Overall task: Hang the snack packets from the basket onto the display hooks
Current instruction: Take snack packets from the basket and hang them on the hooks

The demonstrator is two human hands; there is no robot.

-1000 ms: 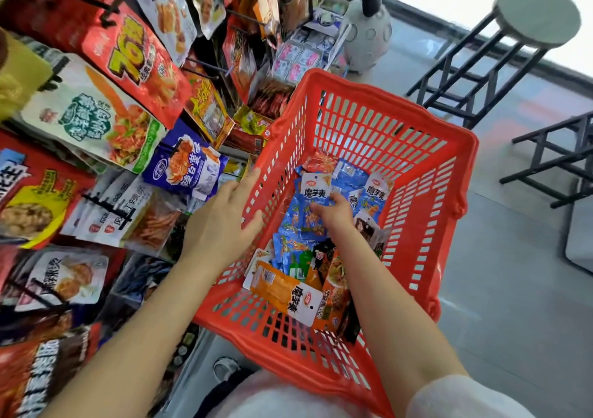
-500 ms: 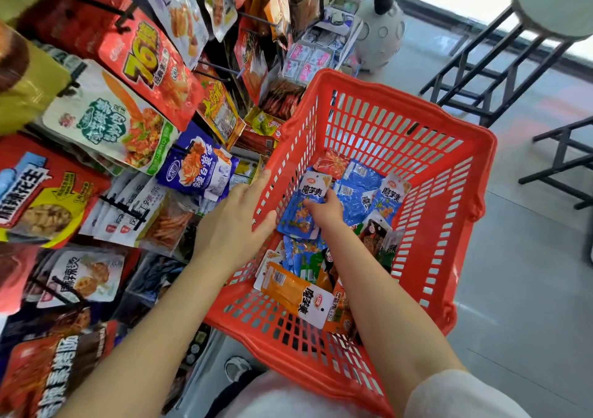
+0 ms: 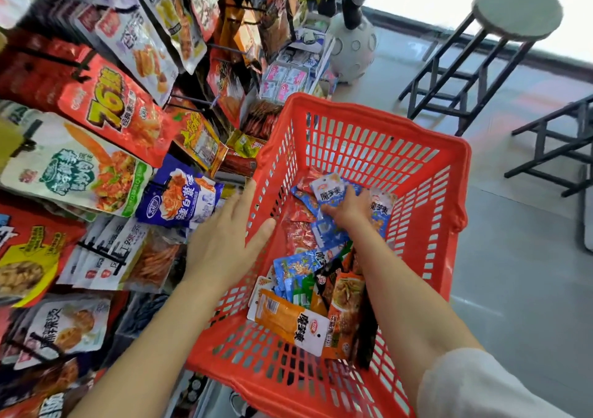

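**Picking blue packets out of the basket**

On the left stands the crowded display rack of hanging snack bags (image 3: 96,148), with black metal hooks (image 3: 80,71) that come out between the packets. Just beside it, the left hand (image 3: 224,234) lies on the left wall of the red plastic lattice basket (image 3: 426,225). Its fingers are straight and a little spread, and they hold nothing; I judge that this hand steadies the basket.

Inside the basket, the right hand (image 3: 349,209) reaches down to the far end. Its fingers are curled around a small bunch of light blue and white snack packets (image 3: 330,190), which is raised a little above the pile. More packets lie on the basket floor near the person: blue ones, a green one, and a long orange foil packet with a white label (image 3: 288,318).

So the step in hand seems to be the picking, and no packet from this bunch is hung yet. The next move probably calls for lifting the bunch clear of the basket rim, carrying it left to the rack, finding a hook with free space, and pushing the hanging hole of each packet onto it. I cannot see these holes from here.
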